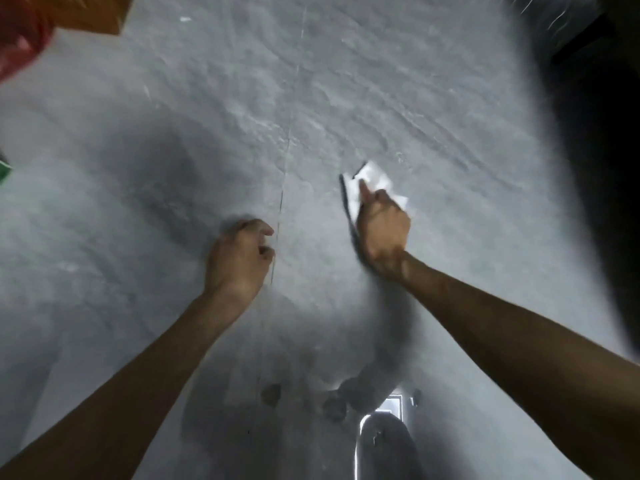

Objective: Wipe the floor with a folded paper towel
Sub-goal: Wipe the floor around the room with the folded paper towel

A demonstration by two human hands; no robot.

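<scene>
I see my right hand (382, 230) gripping the folded white paper towel (372, 180) down on the grey floor (207, 116), one finger stretched over it. My left hand (239, 258) hangs loosely curled and holds nothing, just left of a thin floor seam (287, 161). Dark spots (271, 394) lie nearer me.
</scene>
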